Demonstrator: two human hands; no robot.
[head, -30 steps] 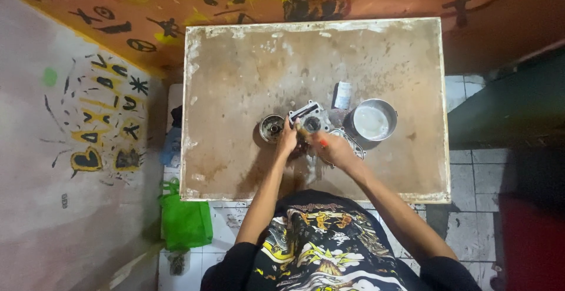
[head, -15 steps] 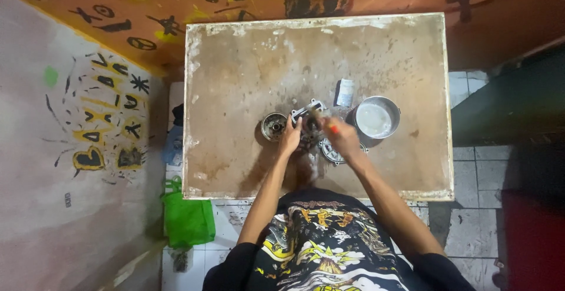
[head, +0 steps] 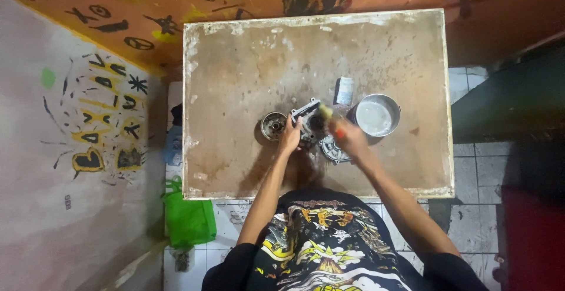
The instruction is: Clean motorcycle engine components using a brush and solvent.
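Head view, looking straight down, shows our left hand (head: 289, 140) with its grip closed on the edge of a dark grey metal engine casing (head: 310, 121) that sits near the middle of the worn, stained brown surface (head: 247, 61). Our right hand (head: 347, 138) is blurred; it seems clenched around a small yellowish brush-like tool (head: 325, 111) whose tip meets the casing's right side, though we cannot tell the tool's kind for sure.

We judge the step in hand to be scrubbing or cleaning the casing while the left hand steadies it. A next move would call for keeping that steadying hold firm and turning the part so that uncleaned faces come within the tool's reach.

Just left of the casing lies a round dark metal part (head: 273, 125); just below the right hand, a round ribbed grey cover (head: 332, 150) is partly hidden by it. To the right stands a round metal bowl of pale cloudy liquid (head: 378, 115), with a small whitish packet (head: 345, 90) beside its upper left.

Motion blur hides the right fingers, the casing's inside is too small to read, and a green bag (head: 188, 220) on the tiled floor is cut by the surface's edge.
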